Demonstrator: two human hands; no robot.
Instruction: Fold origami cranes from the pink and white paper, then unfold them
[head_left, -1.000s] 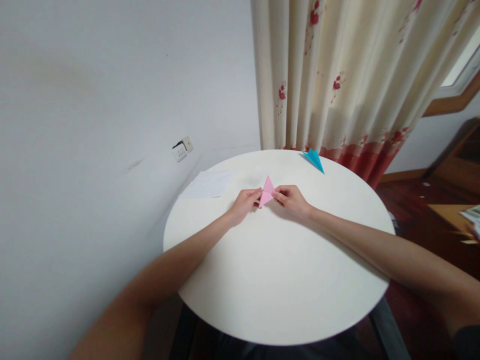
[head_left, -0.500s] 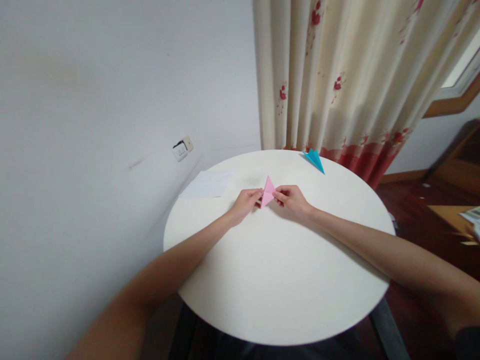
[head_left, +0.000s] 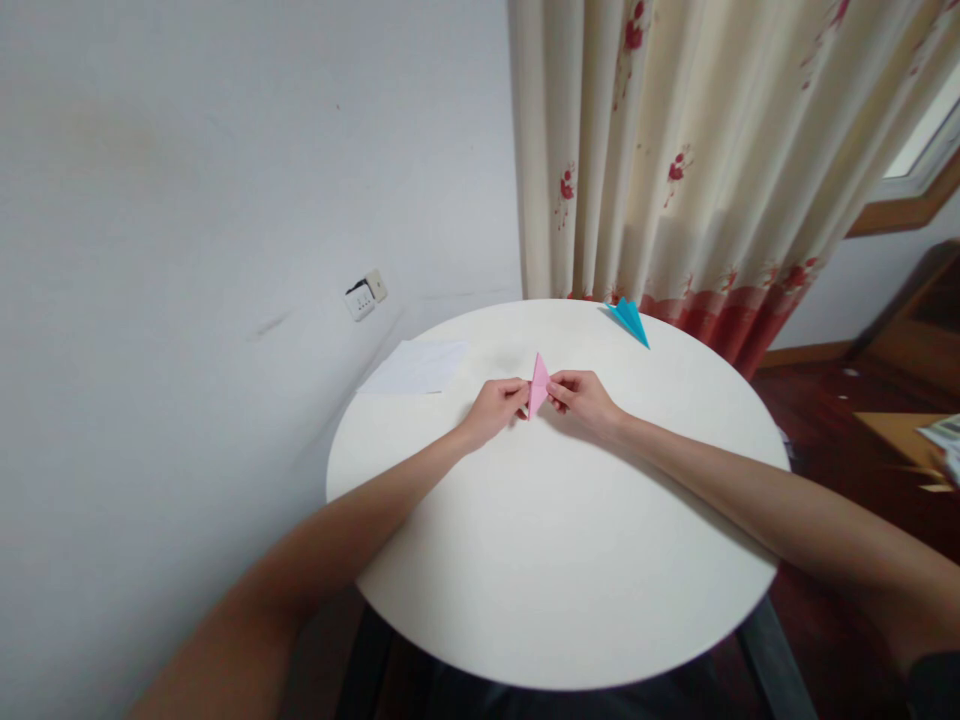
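Left hand [head_left: 495,408] fingers [head_left: 517,390] pinch left edge of pink folded paper [head_left: 538,383]; right hand [head_left: 586,399] fingers [head_left: 556,390] pinch right edge. Paper at centre-far part of round white surface [head_left: 555,560]. Narrower than a second ago, flaps folded closer. Long axis upright, tip pointing away. Blue folded paper [head_left: 628,319] at far rim; white sheet [head_left: 416,367] left.

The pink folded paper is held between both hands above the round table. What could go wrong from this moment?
1. The pink folded paper is pinched only at its side edges by the left hand and right hand; a hard squeeze may crease it off line or tear it.
2. The blue folded paper lies close to the far rim of the round table, beside the curtain; a knock or moving curtain might push it off.
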